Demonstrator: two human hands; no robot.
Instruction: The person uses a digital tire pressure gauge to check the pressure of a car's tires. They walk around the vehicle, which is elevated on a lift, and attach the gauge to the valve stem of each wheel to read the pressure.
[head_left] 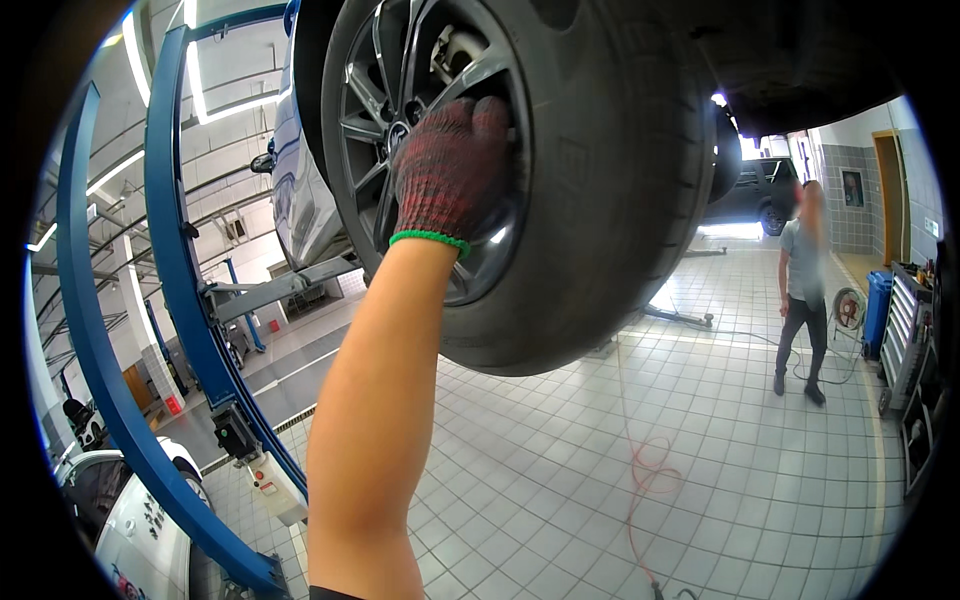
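A car wheel (370, 90) with dark multi-spoke alloy and a black tyre (610, 200) hangs raised in front of me, under the wheel arch. My left hand (452, 172) wears a dark red and black knit glove with a green cuff. Its fingers are curled on the spokes, on the right side of the rim near the hub. The fingertips are mostly hidden behind the glove's back. The bare left forearm reaches up from the lower edge. No part of my right hand shows.
A blue lift post (185, 200) with a control box (275, 487) stands left. A lift arm (285, 287) reaches under the raised car. A white car (140, 520) is at lower left. A red hose (650, 470) lies on the tiles. A person (803, 290) stands right, near a tool cabinet (903, 325).
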